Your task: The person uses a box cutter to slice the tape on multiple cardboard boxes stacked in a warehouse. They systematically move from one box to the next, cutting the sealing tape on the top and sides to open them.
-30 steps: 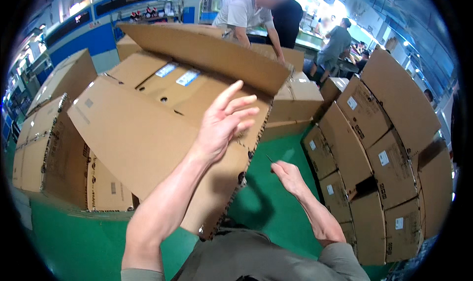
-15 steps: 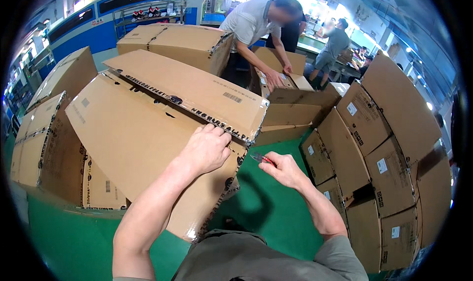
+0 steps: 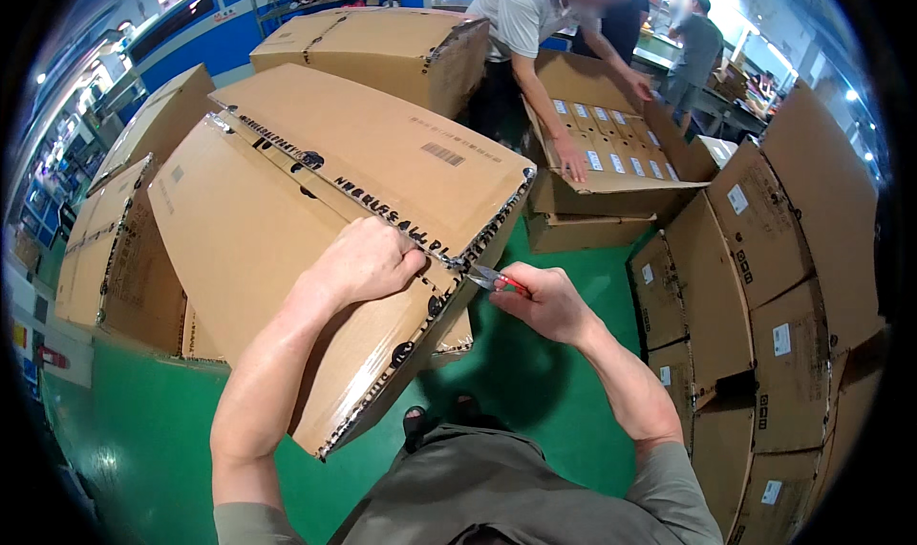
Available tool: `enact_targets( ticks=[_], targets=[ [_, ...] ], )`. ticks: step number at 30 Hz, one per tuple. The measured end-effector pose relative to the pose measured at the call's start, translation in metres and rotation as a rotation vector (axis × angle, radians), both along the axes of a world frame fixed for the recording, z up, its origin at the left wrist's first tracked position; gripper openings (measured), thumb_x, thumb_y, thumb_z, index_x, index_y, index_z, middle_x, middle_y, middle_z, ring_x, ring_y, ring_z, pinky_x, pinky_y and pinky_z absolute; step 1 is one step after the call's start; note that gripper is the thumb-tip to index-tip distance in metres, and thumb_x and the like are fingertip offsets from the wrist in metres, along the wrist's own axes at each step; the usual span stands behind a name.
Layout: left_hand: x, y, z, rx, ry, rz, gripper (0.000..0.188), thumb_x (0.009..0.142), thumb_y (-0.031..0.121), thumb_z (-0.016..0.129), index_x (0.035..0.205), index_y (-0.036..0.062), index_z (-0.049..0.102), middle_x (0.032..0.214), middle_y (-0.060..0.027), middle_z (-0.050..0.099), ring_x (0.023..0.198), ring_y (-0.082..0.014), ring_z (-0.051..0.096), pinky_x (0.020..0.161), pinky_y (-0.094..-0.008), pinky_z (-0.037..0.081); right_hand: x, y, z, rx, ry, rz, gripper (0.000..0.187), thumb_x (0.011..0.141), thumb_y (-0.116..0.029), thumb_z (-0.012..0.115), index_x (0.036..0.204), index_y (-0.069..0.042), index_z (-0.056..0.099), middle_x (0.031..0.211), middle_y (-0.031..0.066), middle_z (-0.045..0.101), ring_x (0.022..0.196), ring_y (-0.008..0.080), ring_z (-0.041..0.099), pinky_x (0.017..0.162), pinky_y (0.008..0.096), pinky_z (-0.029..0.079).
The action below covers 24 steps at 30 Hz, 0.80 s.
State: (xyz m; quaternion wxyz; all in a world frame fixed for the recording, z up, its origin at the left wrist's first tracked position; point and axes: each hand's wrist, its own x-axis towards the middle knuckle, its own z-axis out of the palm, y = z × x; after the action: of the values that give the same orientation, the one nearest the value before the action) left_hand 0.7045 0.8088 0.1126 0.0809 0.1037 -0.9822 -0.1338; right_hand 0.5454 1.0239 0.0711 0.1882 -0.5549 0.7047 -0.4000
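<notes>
A large brown carton (image 3: 277, 220) with black-printed tape along its seam and edges stands in front of me. My left hand (image 3: 373, 258) is closed at the seam near the right end, its fingers curled at the near flap's edge; the fingertips are hidden. In my right hand (image 3: 543, 301) is a pair of red-handled cutting pliers (image 3: 490, 277). The grey jaws point left and reach the taped corner at the seam's right end. I cannot tell whether they touch the tape.
Stacked open cartons (image 3: 697, 297) line the right side. Other cartons (image 3: 134, 230) stand at the left and behind. Across from me a co-worker (image 3: 530, 48) bends over an open carton (image 3: 611, 153) holding rows of labelled small boxes. Green floor (image 3: 535, 383) lies between.
My right hand has brought the pliers left to the carton's corner. The far flap now lies closer to the near one. The co-worker's carton has opened, showing the boxes inside.
</notes>
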Motion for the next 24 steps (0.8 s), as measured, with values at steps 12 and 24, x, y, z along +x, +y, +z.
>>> enact_targets(
  ticks=[12, 24],
  targets=[
    [0.033, -0.001, 0.085, 0.002, 0.493, -0.015, 0.022, 0.077, 0.011, 0.059, 0.061, -0.0026, 0.054, 0.063, -0.0139, 0.047, 0.057, -0.0318, 0.049, 0.054, -0.0395, 0.041, 0.117, 0.002, -0.015, -0.229, 0.406, 0.608, 0.016, 0.083, -0.023, 0.067, 0.076, -0.012, 0.058, 0.061, 0.0041, 0.055, 0.053, 0.0177, 0.059, 0.042, 0.0329, 0.045],
    [0.246, 0.055, 0.130, -0.191, 0.963, 0.039, 0.066, 0.088, 0.066, 0.046, 0.063, 0.0053, 0.056, 0.076, -0.0050, 0.051, 0.069, -0.0204, 0.053, 0.066, -0.0352, 0.044, 0.011, 0.017, -0.012, -0.200, -0.275, -0.366, 0.015, 0.081, -0.010, 0.070, 0.077, -0.004, 0.056, 0.067, -0.0041, 0.049, 0.060, 0.0040, 0.044, 0.055, 0.0212, 0.038]
  ],
)
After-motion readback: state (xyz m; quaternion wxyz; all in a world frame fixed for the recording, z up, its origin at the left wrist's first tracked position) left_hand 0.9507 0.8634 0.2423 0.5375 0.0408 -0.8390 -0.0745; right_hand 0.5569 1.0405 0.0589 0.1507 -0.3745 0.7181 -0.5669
